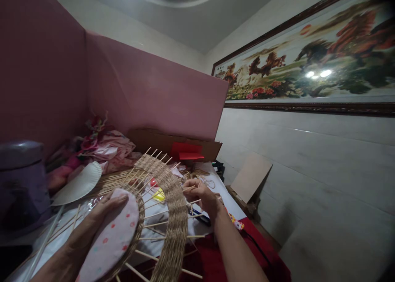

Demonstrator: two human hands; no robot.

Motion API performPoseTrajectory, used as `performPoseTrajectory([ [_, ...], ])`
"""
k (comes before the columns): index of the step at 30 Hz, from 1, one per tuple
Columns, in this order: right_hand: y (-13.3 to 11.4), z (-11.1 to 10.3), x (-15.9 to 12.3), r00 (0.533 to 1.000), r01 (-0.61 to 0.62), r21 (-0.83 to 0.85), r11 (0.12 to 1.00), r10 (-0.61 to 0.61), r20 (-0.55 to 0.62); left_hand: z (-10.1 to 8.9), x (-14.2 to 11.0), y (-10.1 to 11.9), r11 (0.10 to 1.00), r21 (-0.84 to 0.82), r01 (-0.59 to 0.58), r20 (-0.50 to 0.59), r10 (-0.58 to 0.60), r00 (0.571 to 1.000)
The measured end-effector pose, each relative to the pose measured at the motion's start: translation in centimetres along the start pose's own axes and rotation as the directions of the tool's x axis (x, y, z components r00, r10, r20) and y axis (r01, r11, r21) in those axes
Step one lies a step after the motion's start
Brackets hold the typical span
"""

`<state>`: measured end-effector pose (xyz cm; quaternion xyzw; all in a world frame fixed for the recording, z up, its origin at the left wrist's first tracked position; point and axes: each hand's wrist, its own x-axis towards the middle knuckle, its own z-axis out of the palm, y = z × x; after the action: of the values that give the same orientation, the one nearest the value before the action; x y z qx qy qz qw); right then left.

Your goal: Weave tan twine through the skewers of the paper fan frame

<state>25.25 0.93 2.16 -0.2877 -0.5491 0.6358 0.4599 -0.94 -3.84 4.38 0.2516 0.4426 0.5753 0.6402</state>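
A round woven piece (173, 191) of brown twine on thin wooden sticks spreads out in front of me, tilted. Its centre is a pink padded fabric disc (119, 226) with red dots, edged by a narrow twine band. Sticks radiate from the disc through a broad woven ring, and their tips poke out past it. My left hand (106, 206) is closed on the disc's left edge, thumb on the fabric and fingers hidden behind. At the ring's outer right edge, my right hand (199, 193) pinches by a stick tip; what lies between its fingers is too small to tell.
Behind the piece lie a bundle of thin sticks (114, 181), a white fan-shaped object (82, 183), pink cloth (115, 150) and a red paper item (187, 151). A lavender canister (23, 183) stands at left. Loose twine (210, 183) and a dark blue tool (200, 217) lie near my right hand.
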Motion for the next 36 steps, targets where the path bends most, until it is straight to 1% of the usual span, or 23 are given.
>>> performPoseTrajectory([
  [2, -0.1, -0.2, 0.0, 0.999, 0.033, -0.038, 0.999, -0.034, -0.034, -0.1, -0.4, -0.3, 0.995, 0.039, -0.091, 0.071, 0.088, 0.994],
  [3, -0.1, -0.2, 0.0, 0.998, 0.044, -0.067, 0.997, -0.048, -0.05, -0.2, -0.6, -0.4, 0.992, 0.052, -0.111, 0.086, 0.107, 0.991],
  [6, -0.3, -0.4, -0.1, 0.996, 0.04, -0.154, 0.987, -0.052, -0.079, -0.4, -0.9, -0.7, 0.989, 0.066, -0.131, 0.08, 0.126, 0.989],
  [10, -0.8, -0.7, -0.3, 0.992, 0.028, -0.252, 0.967, -0.059, -0.116, -0.9, -0.1, -0.8, 0.976, 0.11, -0.188, 0.09, 0.178, 0.98],
  [12, -1.1, -0.8, -0.4, 0.989, 0.047, -0.301, 0.953, -0.086, -0.12, -1.2, 0.6, -0.9, 0.963, 0.159, -0.218, 0.078, 0.208, 0.975],
  [14, -1.1, -1.0, -0.4, 0.984, 0.091, -0.37, 0.924, -0.141, -0.111, -1.5, 1.3, -1.1, 0.947, 0.205, -0.248, 0.053, 0.242, 0.969],
  [16, -0.9, -1.0, -0.2, 0.972, 0.154, -0.456, 0.877, -0.217, -0.089, -1.8, 1.9, -1.3, 0.938, 0.235, -0.254, 0.035, 0.254, 0.967],
  [18, -0.7, -0.8, 0.1, 0.948, 0.225, -0.543, 0.809, -0.31, -0.069, -2.0, 2.3, -1.4, 0.935, 0.25, -0.252, 0.024, 0.255, 0.967],
  [21, -0.4, -0.4, 0.1, 0.89, 0.314, -0.686, 0.656, -0.456, -0.029, -2.1, 2.5, -1.6, 0.935, 0.262, -0.241, -0.002, 0.25, 0.968],
  [23, -0.5, -0.1, 0.0, 0.857, 0.348, -0.75, 0.563, -0.515, 0.011, -2.1, 2.6, -1.6, 0.936, 0.256, -0.24, -0.008, 0.25, 0.968],
  [24, -0.5, 0.1, -0.2, 0.849, 0.362, -0.762, 0.537, -0.527, 0.032, -2.1, 2.7, -1.6, 0.937, 0.251, -0.242, -0.004, 0.251, 0.968],
  [28, -0.7, 0.8, -0.7, 0.849, 0.412, -0.759, 0.505, -0.515, 0.118, -2.4, 2.9, -1.7, 0.936, 0.244, -0.252, 0.005, 0.258, 0.966],
  [30, -0.8, 1.0, -0.8, 0.847, 0.419, -0.765, 0.489, -0.514, 0.135, -2.5, 2.9, -1.6, 0.936, 0.249, -0.248, -0.002, 0.257, 0.966],
  [32, -0.9, 1.0, -0.8, 0.838, 0.422, -0.763, 0.49, -0.532, 0.122, -2.5, 2.7, -1.3, 0.94, 0.239, -0.245, 0.007, 0.251, 0.968],
  [34, -1.0, 0.9, -0.8, 0.824, 0.428, -0.746, 0.51, -0.559, 0.091, -2.2, 2.5, -0.9, 0.948, 0.204, -0.246, 0.019, 0.247, 0.969],
  [36, -1.0, 0.9, -0.8, 0.818, 0.424, -0.728, 0.539, -0.572, 0.053, -1.6, 2.2, -0.4, 0.957, 0.154, -0.246, -0.001, 0.249, 0.969],
])
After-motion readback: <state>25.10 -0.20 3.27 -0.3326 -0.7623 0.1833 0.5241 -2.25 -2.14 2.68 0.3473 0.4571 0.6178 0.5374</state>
